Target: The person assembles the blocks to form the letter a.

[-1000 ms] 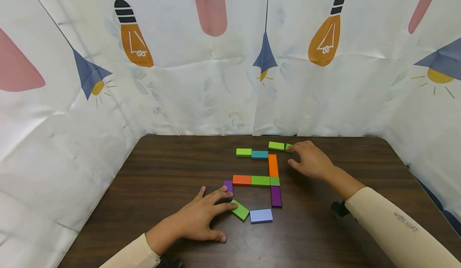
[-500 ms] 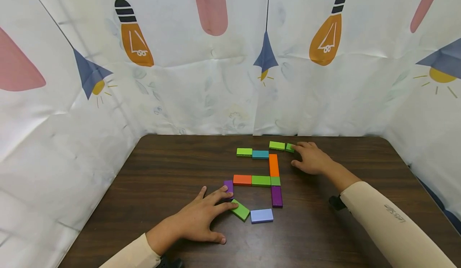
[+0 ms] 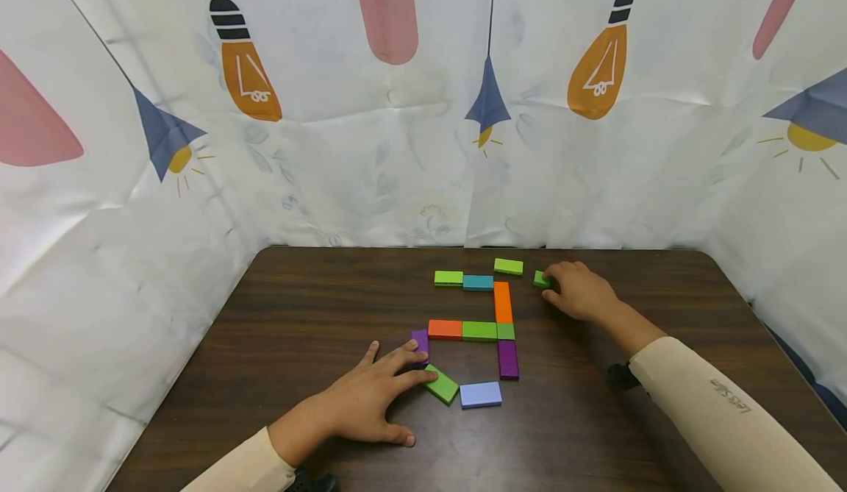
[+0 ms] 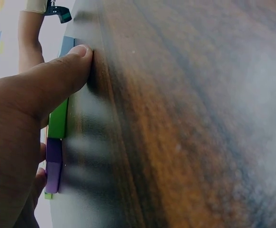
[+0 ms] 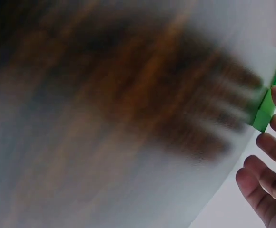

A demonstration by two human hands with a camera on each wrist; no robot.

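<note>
My left hand (image 3: 366, 401) lies spread on the table; its fingertips rest on a purple block (image 3: 419, 337) and a green block (image 3: 445, 387) set at a slant. In the left wrist view the thumb (image 4: 66, 66) is stretched out over the wood. At the far side, my right hand (image 3: 581, 292) pinches a small green block (image 3: 540, 279) between thumb and finger, seen also as a green block (image 5: 263, 115) in the right wrist view. A light green block (image 3: 509, 266) lies to its left, apart from it.
An outline of flat blocks lies mid-table: a red-orange block (image 3: 445, 329), a green block (image 3: 479, 331), an orange block (image 3: 503, 302), a dark purple block (image 3: 508, 360), a lavender block (image 3: 481, 395), a teal block (image 3: 478, 283) and a lime block (image 3: 448, 278). Behind hangs a printed curtain (image 3: 423, 161).
My right hand has shifted slightly right, and the small green block has come away from the light green block, toward the right and nearer. My left hand has stayed in place.
</note>
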